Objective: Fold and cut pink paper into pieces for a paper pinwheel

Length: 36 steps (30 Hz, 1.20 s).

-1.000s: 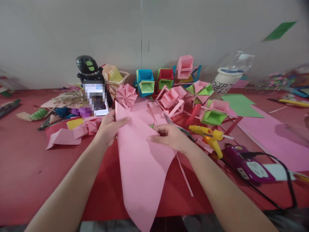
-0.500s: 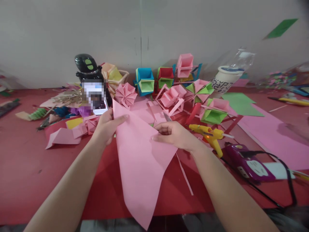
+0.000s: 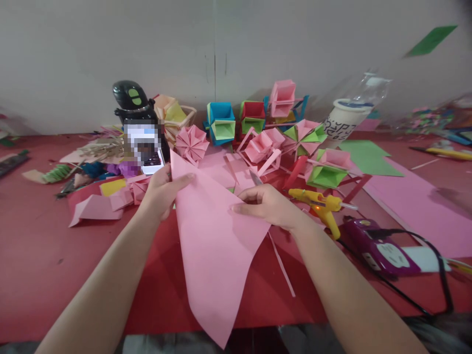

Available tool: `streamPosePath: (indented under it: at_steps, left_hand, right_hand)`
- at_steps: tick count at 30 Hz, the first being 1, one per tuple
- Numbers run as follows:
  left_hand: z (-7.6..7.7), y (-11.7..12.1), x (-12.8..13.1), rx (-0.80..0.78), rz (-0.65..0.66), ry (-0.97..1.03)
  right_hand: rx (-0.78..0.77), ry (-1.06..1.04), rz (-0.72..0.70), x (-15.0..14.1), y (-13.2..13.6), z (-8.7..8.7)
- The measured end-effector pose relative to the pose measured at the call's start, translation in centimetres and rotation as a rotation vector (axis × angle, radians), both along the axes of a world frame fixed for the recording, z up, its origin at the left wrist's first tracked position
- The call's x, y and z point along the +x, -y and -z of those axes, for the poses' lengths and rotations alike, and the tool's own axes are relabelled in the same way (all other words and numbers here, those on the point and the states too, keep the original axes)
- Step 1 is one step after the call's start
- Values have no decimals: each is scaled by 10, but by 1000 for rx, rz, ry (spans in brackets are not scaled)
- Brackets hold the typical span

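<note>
A large sheet of pink paper (image 3: 214,255) hangs in a loose curve over the table's front edge, its lower corner pointing down. My left hand (image 3: 164,191) is closed on its upper left edge, thumb lying flat on the front face and fingers behind. At the right edge, my right hand (image 3: 263,204) pinches the sheet between thumb and bent fingers. A grey pointed blade (image 3: 254,177) shows just above the right knuckles; whether that hand holds it is hidden. Below the right hand lies a thin pink paper strip (image 3: 282,265).
Folded paper pieces, including a pink rosette (image 3: 191,144) and a blue-green box (image 3: 221,123), line the back of the red table (image 3: 44,275). To the right are a yellow glue gun (image 3: 319,204), a purple power block (image 3: 381,248) with cable, and a patterned cup (image 3: 342,120). A phone (image 3: 152,160) stands left.
Both hands keep the same hold on the pink sheet. The whole view has shifted very slightly; nothing was picked up or let go.
</note>
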State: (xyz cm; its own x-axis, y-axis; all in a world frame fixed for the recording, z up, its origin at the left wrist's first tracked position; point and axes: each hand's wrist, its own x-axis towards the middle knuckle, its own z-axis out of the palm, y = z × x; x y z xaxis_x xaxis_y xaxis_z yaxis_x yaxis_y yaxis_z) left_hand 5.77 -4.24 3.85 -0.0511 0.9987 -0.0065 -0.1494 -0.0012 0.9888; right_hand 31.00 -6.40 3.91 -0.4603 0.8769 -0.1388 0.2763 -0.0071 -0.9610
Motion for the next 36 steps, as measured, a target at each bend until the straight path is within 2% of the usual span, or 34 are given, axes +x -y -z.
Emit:
streamPosePath:
  at_steps: [31, 36]
  left_hand:
    - [-1, -1, 0, 0, -10, 8]
    - [-4, -1, 0, -16, -61, 8]
  right_hand:
    - [18, 30, 24, -1, -1, 1]
    - [14, 14, 14, 0, -2, 1]
